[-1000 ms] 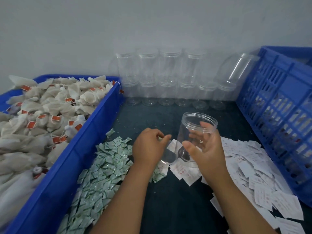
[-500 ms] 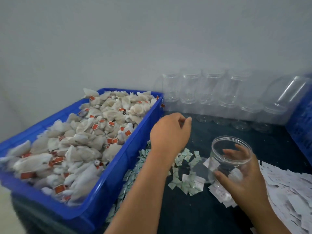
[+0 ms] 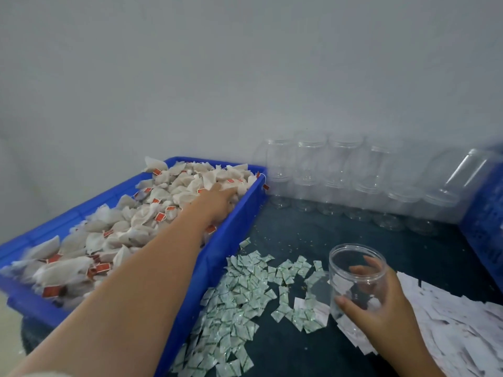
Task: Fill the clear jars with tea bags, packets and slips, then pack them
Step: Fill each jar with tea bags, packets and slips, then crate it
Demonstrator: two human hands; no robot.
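My right hand (image 3: 381, 311) grips an open clear jar (image 3: 356, 270) that stands upright on the dark table, thumb in front and fingers behind it; a white slip shows inside near the bottom. My left arm stretches across the blue bin (image 3: 231, 240), and my left hand (image 3: 217, 200) lies on the heap of white tea bags (image 3: 130, 227) with red tags at the bin's far end. Its fingers look straight, with the tips blurred among the bags. Green-and-white packets (image 3: 239, 295) lie scattered between bin and jar. White paper slips (image 3: 457, 325) are piled at the right.
Two stacked rows of empty clear jars (image 3: 326, 172) line the wall at the back. A blue slotted crate (image 3: 484, 213) stands at the right edge, with a jar leaning against it. The grey wall rises straight behind the table.
My left hand has left the packets and moved up and left into the bin of tea bags. My right hand stays on the jar. The view has swung left.
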